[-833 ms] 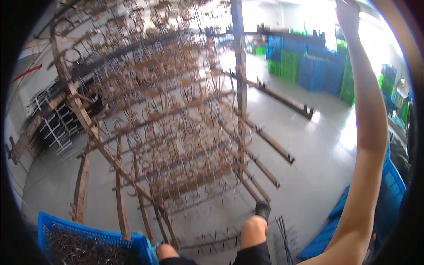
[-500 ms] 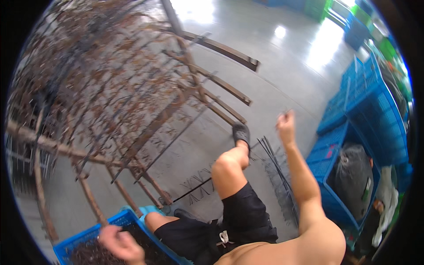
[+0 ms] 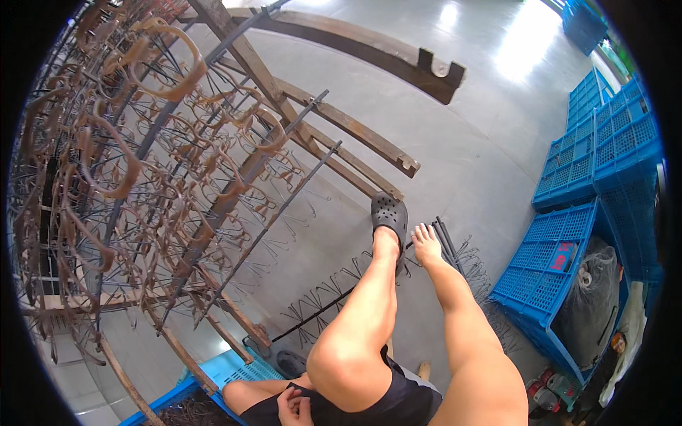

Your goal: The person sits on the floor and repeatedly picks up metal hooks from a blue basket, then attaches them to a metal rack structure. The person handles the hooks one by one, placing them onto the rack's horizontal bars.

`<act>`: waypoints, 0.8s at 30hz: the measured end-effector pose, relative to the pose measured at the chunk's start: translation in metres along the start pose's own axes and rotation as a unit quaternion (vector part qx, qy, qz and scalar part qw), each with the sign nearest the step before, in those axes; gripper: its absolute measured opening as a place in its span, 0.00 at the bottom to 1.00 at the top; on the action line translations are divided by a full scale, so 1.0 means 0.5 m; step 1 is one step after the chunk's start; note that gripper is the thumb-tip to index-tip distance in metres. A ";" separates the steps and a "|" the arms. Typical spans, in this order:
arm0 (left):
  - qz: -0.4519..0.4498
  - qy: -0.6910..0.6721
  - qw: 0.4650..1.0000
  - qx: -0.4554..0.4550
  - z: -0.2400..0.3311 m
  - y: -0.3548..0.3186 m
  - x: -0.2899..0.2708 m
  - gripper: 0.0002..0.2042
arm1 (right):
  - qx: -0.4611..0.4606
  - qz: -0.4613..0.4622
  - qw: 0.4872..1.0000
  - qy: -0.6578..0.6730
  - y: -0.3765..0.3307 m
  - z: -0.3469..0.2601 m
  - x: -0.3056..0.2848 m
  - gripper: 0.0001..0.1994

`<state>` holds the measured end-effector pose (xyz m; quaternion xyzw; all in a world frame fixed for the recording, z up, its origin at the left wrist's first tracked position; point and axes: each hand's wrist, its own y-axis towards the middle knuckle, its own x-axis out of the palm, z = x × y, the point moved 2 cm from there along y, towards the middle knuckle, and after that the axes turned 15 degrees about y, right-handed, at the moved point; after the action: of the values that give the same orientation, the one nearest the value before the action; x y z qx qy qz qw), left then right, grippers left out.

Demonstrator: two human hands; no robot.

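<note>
My right hand [image 3: 426, 246] reaches out over the floor with its fingers stretched and apart, holding nothing that I can see. It is close to a bundle of dark rods [image 3: 449, 245] with thin wire hooks, beside my shoe [image 3: 388, 211]. My left hand [image 3: 294, 407] rests at my lap against my black shorts [image 3: 387, 394], fingers curled; whatever they may hold is hidden. To the left, several brown eyeglass frames [image 3: 114, 170] hang from hooked rods [image 3: 273, 220] laid across a rusty metal rack [image 3: 348, 128].
Notched rack arms [image 3: 440, 74] jut out toward the floor. Blue plastic crates [image 3: 543, 263] stand stacked at the right, one with a dark plastic bag [image 3: 593, 305] inside. At the lower left is a blue crate [image 3: 177, 394] of dark pieces. Another hooked rod [image 3: 312, 312] lies on the floor.
My left hand has moved from above the lower-left crate to my lap. My right hand has come lower and its fingers have spread. The view has shifted closer to the rack.
</note>
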<state>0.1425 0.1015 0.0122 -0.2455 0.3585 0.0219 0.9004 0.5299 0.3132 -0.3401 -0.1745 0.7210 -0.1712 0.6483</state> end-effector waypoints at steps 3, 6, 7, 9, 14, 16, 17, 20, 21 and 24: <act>-0.010 -0.001 1.000 -0.017 -0.004 0.006 0.002 0.20 | 0.016 -0.081 0.996 0.030 0.011 -0.020 0.004 0.21; -0.022 0.003 0.999 -0.042 -0.015 0.005 0.003 0.20 | -0.034 -0.087 0.993 -0.078 0.016 -0.049 0.040 0.14; -0.028 0.009 0.999 -0.044 -0.009 0.005 0.003 0.20 | -0.039 -0.087 0.995 -0.016 0.001 -0.051 0.046 0.13; -0.034 0.020 0.998 -0.041 0.001 0.012 0.000 0.20 | -0.068 -0.100 0.993 0.012 -0.018 -0.062 0.056 0.14; -0.055 0.003 0.998 -0.036 0.007 0.024 0.016 0.21 | -0.122 0.060 0.991 0.009 -0.046 -0.127 0.191 0.18; -0.060 0.027 0.998 -0.010 0.021 0.028 0.015 0.21 | -0.111 -0.029 0.988 0.102 -0.080 -0.152 0.224 0.19; -0.034 0.029 0.999 -0.020 0.009 0.015 0.015 0.20 | -0.104 -0.197 0.969 0.104 -0.103 -0.202 0.136 0.20; -0.043 0.024 0.998 -0.037 0.027 0.011 0.008 0.19 | -0.018 -0.249 0.940 0.233 -0.197 -0.174 0.211 0.24; -0.050 0.026 0.998 -0.032 0.030 0.009 0.006 0.19 | 0.024 -0.292 0.918 0.266 -0.227 -0.165 0.222 0.27; -0.052 0.026 0.998 -0.016 0.023 0.006 0.017 0.18 | 0.064 -0.259 0.918 0.295 -0.293 -0.141 0.164 0.29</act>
<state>0.1554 0.1083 0.0125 -0.2787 0.3684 -0.0253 0.8865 0.4559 0.1468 -0.3352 -0.2547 0.7965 -0.4226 0.3494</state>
